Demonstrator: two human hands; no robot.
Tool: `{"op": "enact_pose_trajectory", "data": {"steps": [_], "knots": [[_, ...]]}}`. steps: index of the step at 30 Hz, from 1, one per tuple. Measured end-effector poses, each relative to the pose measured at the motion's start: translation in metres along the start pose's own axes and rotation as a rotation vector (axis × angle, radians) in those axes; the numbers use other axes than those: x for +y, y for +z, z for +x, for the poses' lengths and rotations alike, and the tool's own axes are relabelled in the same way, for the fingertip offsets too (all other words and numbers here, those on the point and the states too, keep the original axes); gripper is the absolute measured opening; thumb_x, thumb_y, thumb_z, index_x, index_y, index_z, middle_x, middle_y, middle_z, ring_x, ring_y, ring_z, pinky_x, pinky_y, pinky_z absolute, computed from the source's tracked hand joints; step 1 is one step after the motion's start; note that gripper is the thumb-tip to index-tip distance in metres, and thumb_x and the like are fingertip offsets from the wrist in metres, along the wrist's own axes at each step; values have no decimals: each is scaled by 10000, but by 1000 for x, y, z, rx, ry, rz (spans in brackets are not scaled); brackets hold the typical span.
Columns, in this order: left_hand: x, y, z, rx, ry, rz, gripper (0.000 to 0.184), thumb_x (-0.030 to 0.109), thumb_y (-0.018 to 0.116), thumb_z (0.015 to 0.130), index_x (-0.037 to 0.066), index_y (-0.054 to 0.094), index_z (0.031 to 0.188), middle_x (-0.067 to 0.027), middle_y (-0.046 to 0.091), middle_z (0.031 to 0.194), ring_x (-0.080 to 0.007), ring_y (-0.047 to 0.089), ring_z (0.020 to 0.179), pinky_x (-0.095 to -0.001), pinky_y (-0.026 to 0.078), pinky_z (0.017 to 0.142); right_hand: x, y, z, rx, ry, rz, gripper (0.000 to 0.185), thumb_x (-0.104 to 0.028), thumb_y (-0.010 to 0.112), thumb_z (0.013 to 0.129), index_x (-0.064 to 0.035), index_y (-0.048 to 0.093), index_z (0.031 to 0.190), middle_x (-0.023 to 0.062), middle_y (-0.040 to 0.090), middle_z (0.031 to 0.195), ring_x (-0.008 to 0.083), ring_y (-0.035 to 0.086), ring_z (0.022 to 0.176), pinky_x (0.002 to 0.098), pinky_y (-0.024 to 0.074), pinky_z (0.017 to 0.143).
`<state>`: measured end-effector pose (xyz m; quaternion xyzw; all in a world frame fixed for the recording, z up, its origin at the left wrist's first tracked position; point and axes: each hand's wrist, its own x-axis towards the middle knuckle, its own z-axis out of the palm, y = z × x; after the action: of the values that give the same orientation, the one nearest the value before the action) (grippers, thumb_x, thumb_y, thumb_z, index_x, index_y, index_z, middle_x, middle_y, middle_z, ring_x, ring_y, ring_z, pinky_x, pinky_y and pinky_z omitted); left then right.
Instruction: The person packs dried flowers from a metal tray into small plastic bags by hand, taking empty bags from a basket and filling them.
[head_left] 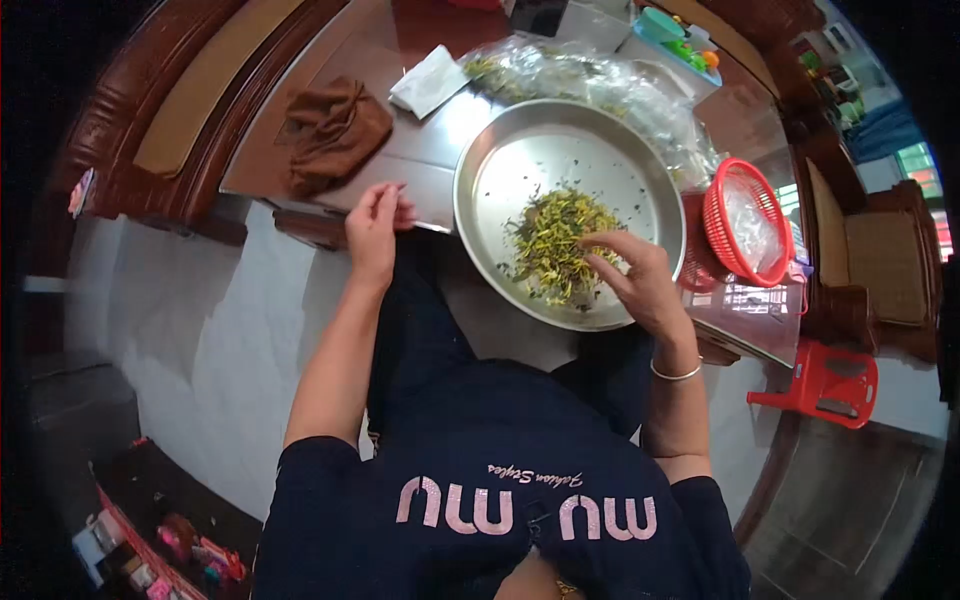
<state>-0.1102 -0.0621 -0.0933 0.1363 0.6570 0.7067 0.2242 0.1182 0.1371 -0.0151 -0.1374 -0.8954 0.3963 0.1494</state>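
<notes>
A wide round metal pan (490, 180) rests at the table's near edge, with a heap of yellow-green and dark dried plant bits (560, 240) in it. Over the heap's right side is my right hand (640, 275), thumb and forefinger curved with a gap between their tips; nothing shows between them. A bracelet circles that wrist. My left hand (375, 230) is left of the pan, near the table edge, its fingers drawn together; whatever its fingertips hold, if anything, is too small to name. Beyond it lies a crumpled brown cloth (335, 130).
Clear plastic bags (600, 75) lie behind the pan, beside a white tissue (430, 82). A red basket (715, 215) with plastic inside stands at the right. Further off are a teal-and-blue tray (665, 30), a red stool (835, 385) and wooden seats.
</notes>
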Motion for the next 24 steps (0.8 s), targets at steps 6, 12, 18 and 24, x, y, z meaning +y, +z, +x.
{"op": "enact_pose_trajectory", "data": {"steps": [6,12,18,24], "knots": [[-43,-31,-80,-222,332,662,86,107,586,784,34,631,784,-43,601,720,-151,520,596,-245,419,557,-8,-2,-10,13,60,-29,171,-28,607,761,-9,623,930,70,636,870,160,561,692,244,434,632],[-73,-23,-101,-588,580,1179,70,101,638,688,104,647,758,-50,589,709,-228,510,702,-331,401,669,-14,9,-9,-3,25,-29,172,-33,610,762,-7,623,932,66,638,851,156,553,675,239,422,613],[-83,-7,-91,-751,610,1389,43,135,602,687,110,635,701,-59,591,705,-229,507,733,-333,384,689,-14,13,-16,-19,26,-41,172,-30,614,759,-7,625,929,63,640,847,151,552,669,233,416,603],[-95,4,-86,-816,777,1594,129,158,547,704,102,636,629,-87,611,672,-227,527,661,-331,372,619,-12,10,-21,3,22,5,167,-27,614,753,-4,626,918,70,644,859,163,568,679,240,433,615]]}}
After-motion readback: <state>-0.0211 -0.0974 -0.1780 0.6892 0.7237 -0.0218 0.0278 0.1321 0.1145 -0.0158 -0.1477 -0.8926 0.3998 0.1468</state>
